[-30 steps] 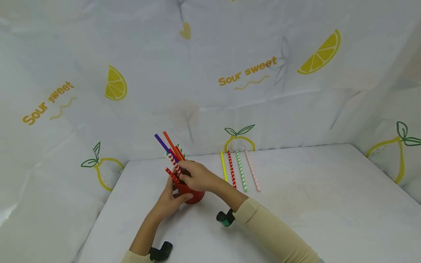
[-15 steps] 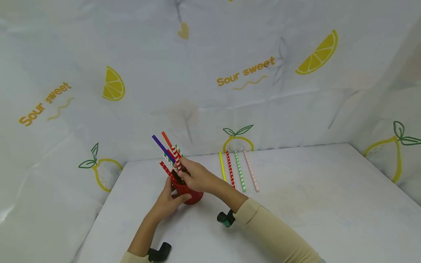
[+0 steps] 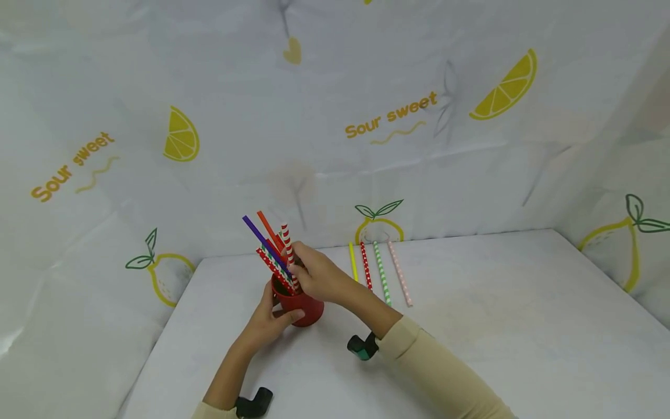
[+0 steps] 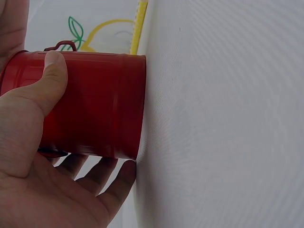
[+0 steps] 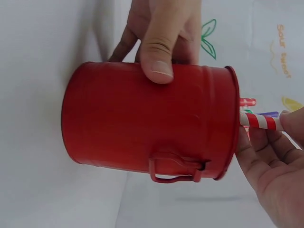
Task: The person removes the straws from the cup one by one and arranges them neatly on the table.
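The red bucket [image 3: 309, 309] stands on the white table [image 3: 481, 326]. The left hand [image 3: 268, 326] holds its side, thumb and fingers around it. At the bucket's top, the right hand [image 3: 318, 274] pinches a red-and-white striped straw [image 3: 286, 237]. A purple straw [image 3: 257, 232] leans out of the bucket. A yellow straw [image 3: 353, 261] lies right of the bucket.

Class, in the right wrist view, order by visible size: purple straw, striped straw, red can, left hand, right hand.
Red can
Left hand, right hand: too alike to rank
Striped straw
Purple straw
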Demonstrator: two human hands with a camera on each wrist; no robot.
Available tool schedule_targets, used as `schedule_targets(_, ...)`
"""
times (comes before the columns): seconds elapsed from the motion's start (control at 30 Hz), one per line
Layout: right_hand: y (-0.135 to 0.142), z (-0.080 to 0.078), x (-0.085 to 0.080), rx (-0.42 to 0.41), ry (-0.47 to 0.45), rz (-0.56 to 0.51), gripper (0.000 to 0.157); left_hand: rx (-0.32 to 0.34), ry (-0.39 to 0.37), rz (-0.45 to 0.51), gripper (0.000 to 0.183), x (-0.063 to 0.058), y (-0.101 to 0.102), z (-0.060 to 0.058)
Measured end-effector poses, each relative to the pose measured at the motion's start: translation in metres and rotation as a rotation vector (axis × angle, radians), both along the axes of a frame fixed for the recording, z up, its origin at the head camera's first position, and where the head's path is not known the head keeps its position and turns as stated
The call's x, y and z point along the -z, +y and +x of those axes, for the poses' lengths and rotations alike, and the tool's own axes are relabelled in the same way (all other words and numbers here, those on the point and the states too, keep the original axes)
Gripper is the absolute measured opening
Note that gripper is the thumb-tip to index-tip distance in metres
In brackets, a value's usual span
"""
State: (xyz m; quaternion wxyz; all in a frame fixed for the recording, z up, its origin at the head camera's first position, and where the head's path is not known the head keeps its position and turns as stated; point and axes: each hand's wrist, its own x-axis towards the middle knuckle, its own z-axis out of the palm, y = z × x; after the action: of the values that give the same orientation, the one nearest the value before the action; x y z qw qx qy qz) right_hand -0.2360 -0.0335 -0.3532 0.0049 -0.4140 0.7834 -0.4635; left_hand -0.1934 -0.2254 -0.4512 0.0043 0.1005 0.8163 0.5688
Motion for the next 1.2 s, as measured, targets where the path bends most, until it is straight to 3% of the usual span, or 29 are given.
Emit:
schedule_targets(0.23, 0.010, -0.001, -0.010, 0.016, 0.018, -0.080, 0.023, -0.026, -0.011, -0.004, 0.095, 0.001, 0.000, 0.000)
schedule_targets(0.83, 0.031, -0.003, -0.015, 0.079, 0.026, -0.215, 0.026, -0.035, 0.002, -0.018, 0.093, 0.002, 0.001, 0.000)
schedule_targets(1.2, 0.047, -0.009, -0.018, 0.104, -0.143, -0.380, 0.032, -0.043, -0.007, -0.009, 0.096, 0.000, 0.002, 0.002)
